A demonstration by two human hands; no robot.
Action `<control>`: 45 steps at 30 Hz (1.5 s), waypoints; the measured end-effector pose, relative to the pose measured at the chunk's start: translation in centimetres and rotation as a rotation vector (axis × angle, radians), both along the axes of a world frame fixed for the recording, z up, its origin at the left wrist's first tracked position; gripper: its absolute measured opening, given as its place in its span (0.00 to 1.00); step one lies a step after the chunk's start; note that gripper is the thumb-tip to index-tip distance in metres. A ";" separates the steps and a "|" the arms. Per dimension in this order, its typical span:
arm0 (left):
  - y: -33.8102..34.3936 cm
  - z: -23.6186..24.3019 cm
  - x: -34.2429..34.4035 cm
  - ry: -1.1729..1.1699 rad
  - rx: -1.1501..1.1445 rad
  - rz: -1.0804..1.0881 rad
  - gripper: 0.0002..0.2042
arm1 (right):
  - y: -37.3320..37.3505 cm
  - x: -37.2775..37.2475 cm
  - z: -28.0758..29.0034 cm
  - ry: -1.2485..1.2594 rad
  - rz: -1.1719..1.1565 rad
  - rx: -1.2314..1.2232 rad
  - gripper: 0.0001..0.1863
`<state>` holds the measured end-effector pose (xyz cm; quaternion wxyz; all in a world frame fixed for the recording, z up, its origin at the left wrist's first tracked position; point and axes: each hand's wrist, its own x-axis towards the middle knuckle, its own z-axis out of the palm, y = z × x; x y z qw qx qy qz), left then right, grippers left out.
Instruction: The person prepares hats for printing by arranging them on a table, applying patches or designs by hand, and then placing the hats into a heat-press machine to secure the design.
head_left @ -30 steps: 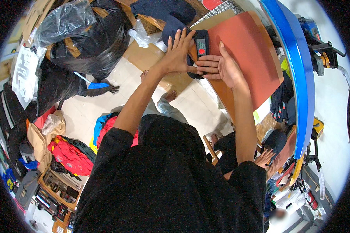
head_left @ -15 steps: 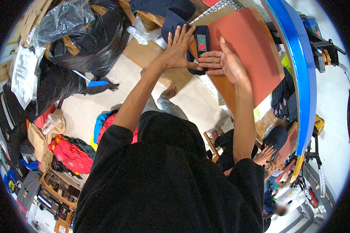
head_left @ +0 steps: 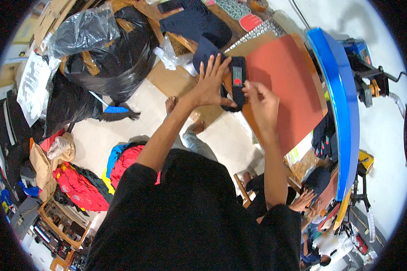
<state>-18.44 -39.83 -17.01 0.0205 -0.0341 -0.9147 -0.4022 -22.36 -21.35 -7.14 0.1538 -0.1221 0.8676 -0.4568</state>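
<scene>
A dark navy cap (head_left: 238, 72) lies at the left edge of a table with a red-orange top (head_left: 280, 77). The cap's front bears a patch (head_left: 237, 76) in grey and red. My left hand (head_left: 208, 88) rests over the cap's left part with its fingers spread and its thumb at the lower edge. Curled in beside the patch, my right hand (head_left: 263, 101) has its fingertips pinched together at the cap's right edge. Whatever they hold is too small to make out. More dark navy caps (head_left: 196, 25) lie just beyond my left hand.
A long blue bar (head_left: 337, 108) rises along the table's right side. Black plastic bags (head_left: 117, 58) and a blue-headed broom (head_left: 115, 109) are at left. Red clothes (head_left: 83, 185) lie in a heap on the floor. At lower right, another person's hands (head_left: 303, 201) hold a dark cap.
My right hand has gone from flat, outstretched fingers to a pinch at the cap's right edge. My left hand stays spread on the cap. The whole view has shifted slightly.
</scene>
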 end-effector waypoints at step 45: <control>0.0 1.3 -0.2 -0.013 0.062 0.000 0.70 | 2.5 -2.2 -1.6 0.692 0.446 0.136 0.22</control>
